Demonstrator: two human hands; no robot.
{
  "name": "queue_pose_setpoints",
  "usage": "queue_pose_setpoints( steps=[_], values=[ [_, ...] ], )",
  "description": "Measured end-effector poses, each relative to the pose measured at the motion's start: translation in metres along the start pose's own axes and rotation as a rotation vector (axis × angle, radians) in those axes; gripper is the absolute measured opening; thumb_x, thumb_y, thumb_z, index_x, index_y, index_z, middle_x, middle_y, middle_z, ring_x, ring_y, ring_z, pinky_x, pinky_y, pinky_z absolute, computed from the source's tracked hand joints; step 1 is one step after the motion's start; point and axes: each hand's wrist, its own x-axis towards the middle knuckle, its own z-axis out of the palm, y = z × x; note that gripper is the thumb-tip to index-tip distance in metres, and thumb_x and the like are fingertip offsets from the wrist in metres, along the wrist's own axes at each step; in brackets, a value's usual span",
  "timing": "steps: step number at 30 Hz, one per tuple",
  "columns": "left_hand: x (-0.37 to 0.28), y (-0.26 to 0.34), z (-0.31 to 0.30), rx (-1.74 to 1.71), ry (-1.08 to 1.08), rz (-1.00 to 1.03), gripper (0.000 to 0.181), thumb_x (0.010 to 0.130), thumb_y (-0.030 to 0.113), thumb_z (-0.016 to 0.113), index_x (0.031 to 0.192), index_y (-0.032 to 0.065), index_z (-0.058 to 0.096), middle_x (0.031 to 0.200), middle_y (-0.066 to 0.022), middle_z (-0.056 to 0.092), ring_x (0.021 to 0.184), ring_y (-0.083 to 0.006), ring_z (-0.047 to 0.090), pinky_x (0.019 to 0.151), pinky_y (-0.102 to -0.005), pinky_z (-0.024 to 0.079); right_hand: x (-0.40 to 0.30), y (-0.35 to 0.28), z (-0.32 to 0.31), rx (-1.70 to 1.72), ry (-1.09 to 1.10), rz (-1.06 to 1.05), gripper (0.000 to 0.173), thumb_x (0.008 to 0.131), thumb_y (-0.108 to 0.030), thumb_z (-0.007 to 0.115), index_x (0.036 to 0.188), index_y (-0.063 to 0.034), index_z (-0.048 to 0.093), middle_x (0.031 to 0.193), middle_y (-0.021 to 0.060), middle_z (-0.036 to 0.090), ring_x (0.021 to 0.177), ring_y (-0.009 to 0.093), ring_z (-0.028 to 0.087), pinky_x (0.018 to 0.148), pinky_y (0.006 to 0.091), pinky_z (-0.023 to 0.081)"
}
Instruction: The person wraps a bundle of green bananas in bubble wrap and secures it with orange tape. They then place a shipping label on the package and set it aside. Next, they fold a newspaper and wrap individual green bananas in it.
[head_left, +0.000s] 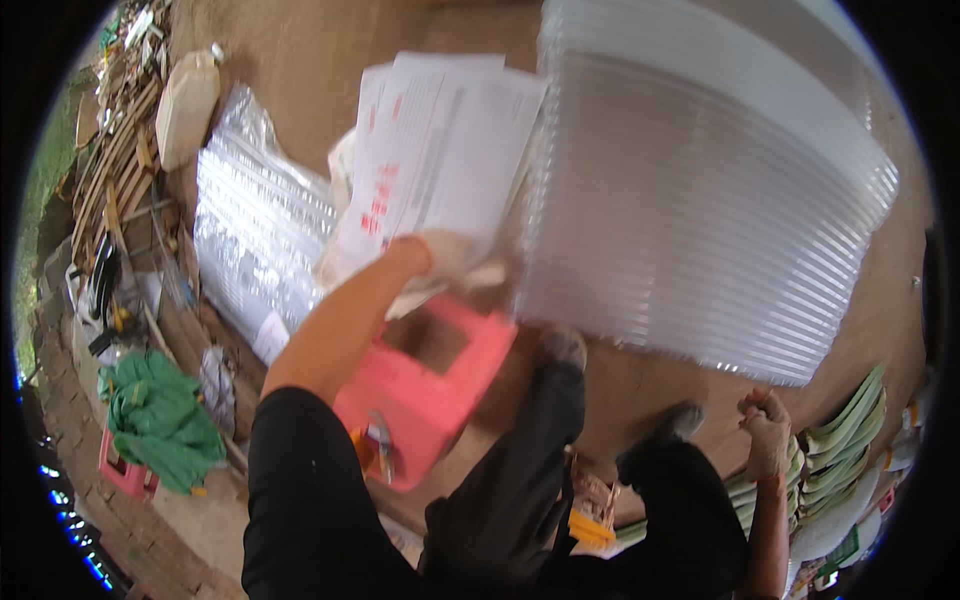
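Observation:
My left hand (450, 255), in a pale glove, is at the lower edge of several printed paper sheets (450, 150); blur hides whether its fingers grip them. Under and beside the papers is whitish crumpled material. Just below that hand stands a pink plastic stool (420, 412) with a small metal-headed tool (382, 442) on its lower part. At the lower right, my right hand (765, 427), in a glove that bares the fingertips, has curled fingers with nothing visible in them. It is near the lower edge of a large stack of clear corrugated plastic sheets (690, 217).
A clear-wrapped bundle (255, 232) lies left of the papers, near a plastic jerrycan (187, 109). Wood strips (120, 172) and mixed scrap line the left side. Green cloth (157, 420) drapes over another pink item. Long green leaf-like bundles (840, 450) lie at the lower right.

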Motion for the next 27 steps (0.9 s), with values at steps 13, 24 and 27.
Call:
queue_pose_setpoints(
  steps=[13, 24, 27],
  values=[
    [-0.028, 0.049, 0.013, 0.011, 0.248, -0.122, 0.061, 0.071, 0.036, 0.070, 0.119, -0.0025, 0.067, 0.112, -0.0274, 0.068, 0.107, -0.0384, 0.067, 0.093, -0.0419, 0.053, -0.050, 0.018, 0.009, -0.030, -0.034, 0.025, 0.037, 0.089, 0.000, 0.055, 0.126, 0.0040, 0.059, 0.112, 0.0054, 0.063, 0.105, 0.018, 0.063, 0.082, 0.0293, 0.048],
    [-0.070, 0.007, 0.045, 0.198, 0.578, -0.331, 0.030, 0.083, 0.015, 0.054, 0.101, 0.0023, 0.075, 0.104, -0.0262, 0.071, 0.100, -0.0403, 0.069, 0.087, -0.0470, 0.055, -0.106, 0.023, -0.011, 0.097, 0.016, -0.163, 0.043, 0.089, -0.001, 0.057, 0.131, 0.0063, 0.057, 0.118, 0.0110, 0.062, 0.107, 0.022, 0.065, 0.084, 0.0305, 0.050],
    [-0.183, 0.067, 0.027, 0.195, 0.803, -0.366, 0.029, 0.087, 0.016, 0.054, 0.101, 0.0037, 0.076, 0.101, -0.0218, 0.073, 0.095, -0.0392, 0.071, 0.083, -0.0468, 0.056, -0.136, 0.015, -0.012, 0.037, -0.005, -0.263, 0.043, 0.093, -0.003, 0.055, 0.136, 0.0037, 0.054, 0.120, 0.0115, 0.063, 0.108, 0.022, 0.067, 0.082, 0.0305, 0.051]
  ],
)
